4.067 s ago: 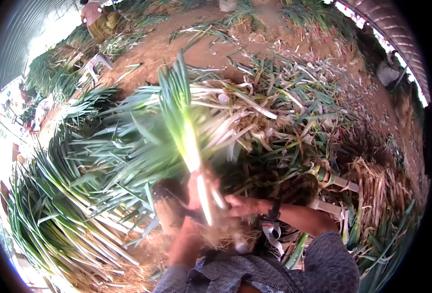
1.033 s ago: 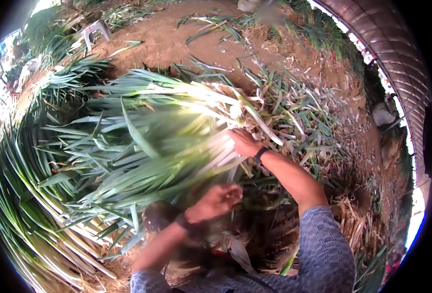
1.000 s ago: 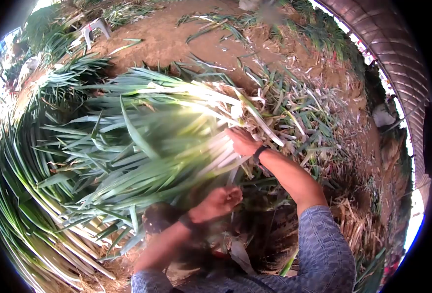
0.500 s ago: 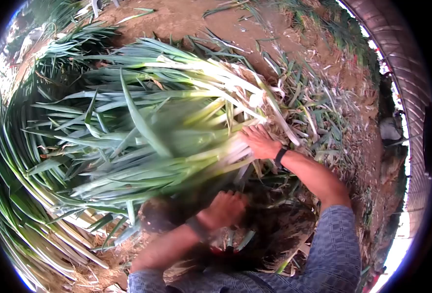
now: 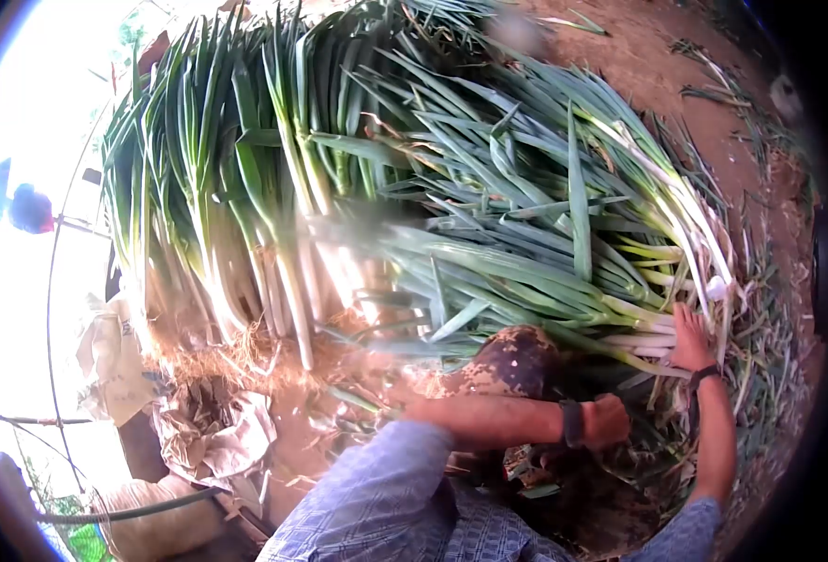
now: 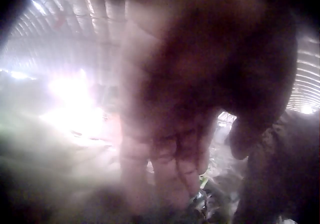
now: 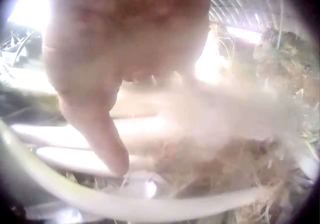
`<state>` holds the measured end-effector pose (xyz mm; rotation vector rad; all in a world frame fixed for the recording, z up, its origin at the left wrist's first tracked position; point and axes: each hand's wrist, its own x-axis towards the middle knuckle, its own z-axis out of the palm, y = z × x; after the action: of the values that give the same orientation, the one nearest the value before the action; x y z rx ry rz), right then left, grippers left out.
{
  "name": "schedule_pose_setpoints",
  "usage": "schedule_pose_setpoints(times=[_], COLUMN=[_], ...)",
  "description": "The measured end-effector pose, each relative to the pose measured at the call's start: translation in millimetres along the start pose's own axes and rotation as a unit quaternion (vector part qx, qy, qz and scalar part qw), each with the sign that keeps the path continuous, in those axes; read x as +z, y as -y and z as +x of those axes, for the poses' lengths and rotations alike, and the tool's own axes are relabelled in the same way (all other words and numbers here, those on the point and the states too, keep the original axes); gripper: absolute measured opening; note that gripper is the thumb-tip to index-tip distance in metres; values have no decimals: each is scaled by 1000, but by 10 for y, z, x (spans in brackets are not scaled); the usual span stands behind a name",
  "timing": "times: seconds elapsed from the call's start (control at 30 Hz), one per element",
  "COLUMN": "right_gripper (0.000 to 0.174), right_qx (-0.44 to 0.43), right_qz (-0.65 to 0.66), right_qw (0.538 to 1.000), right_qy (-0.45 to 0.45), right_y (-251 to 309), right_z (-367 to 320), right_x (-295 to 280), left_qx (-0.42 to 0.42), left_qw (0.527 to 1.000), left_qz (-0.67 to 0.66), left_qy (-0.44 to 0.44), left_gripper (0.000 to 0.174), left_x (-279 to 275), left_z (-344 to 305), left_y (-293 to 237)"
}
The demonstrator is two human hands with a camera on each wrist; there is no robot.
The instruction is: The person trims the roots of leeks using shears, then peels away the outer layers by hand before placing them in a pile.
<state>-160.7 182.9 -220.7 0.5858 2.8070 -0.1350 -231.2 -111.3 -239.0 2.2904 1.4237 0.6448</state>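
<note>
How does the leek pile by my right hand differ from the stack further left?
The leek pile lies with its white ends pointing right; the left stack has its root ends pointing down the picture. The right hand touches the pile's white ends; no hand touches the left stack. Both are long, green-leaved, white-stalked leeks.

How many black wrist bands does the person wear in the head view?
2. The left wrist band is beside the left hand; the right wrist band is behind the right hand, which touches the white stalks. None seems hidden.
</note>
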Motion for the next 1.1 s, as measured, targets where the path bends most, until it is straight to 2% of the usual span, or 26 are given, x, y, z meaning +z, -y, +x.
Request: schedule_pose_setpoints(times=[0.07,0.13,0.23,0.3,0.33,0.4,0.5,0.53,0.57,0.63,0.67,0.7,0.73,0.77,0.8,0.83,0.87,0.9,1.0,1.07,1.1], right_gripper=[101,103,93,85,77,72,65,64,69,75,80,75,77,67,56,47,29,31,51,59,64], right_qx=[38,87,44,20,11,0,-40,-51,-13,-10,13,-17,9,52,55,36,-30,-11,-38,18,45], right_qz=[51,119,31,-11,-29,-40,-24,-30,-6,4,53,89,84,84,52,-22,14,52,135,64,28], right_qw=[997,984,998,1000,999,999,999,997,1000,999,997,996,996,995,996,999,998,998,988,996,997], right_qy=[47,97,32,16,29,33,-27,-46,15,40,49,7,13,-13,55,8,-59,-14,-68,-56,-48], right_y=[-33,-75,62,83,102,163,218,230,230,112,41,-75,-194,-290,12,12,271,367,448,473,492], right_z=[63,189,166,168,166,133,30,14,38,82,65,-32,2,37,57,46,-97,-130,-298,-213,-177], right_x=[-29,-84,-31,-21,-19,-29,-103,-134,-169,-10,108,263,467,713,162,221,-221,-468,-324,-92,14], left_qx=[25,47,64,74,66,50,59,48,36,18,37,56,32,1,-39,-39,-54,-71,-125,-154,-134], left_qw=[1000,997,965,919,923,933,912,927,941,967,971,975,993,994,977,990,995,988,954,931,942], left_qz=[-10,3,58,91,101,120,107,86,64,-4,-27,-52,-81,-100,-89,-86,-85,-131,-262,-324,-307], left_qy=[4,-58,-250,-376,-365,-336,-393,-362,-331,-254,-233,-210,-79,52,192,109,27,40,77,73,27], left_gripper=[18,18,19,20,19,16,14,14,15,15,16,16,16,17,20,20,20,20,21,21,21], left_x=[-138,-167,-33,72,92,64,-54,8,113,316,255,163,-84,-340,-570,-511,-444,-546,-804,-802,-755], left_z=[-40,-36,-40,-2,5,-32,-143,-139,-131,-213,-220,-226,-164,-97,26,-25,-103,-103,-62,26,33], left_y=[-47,-57,-19,-39,-21,23,53,77,75,172,123,88,77,59,5,-28,-23,-41,-163,-91,-9])
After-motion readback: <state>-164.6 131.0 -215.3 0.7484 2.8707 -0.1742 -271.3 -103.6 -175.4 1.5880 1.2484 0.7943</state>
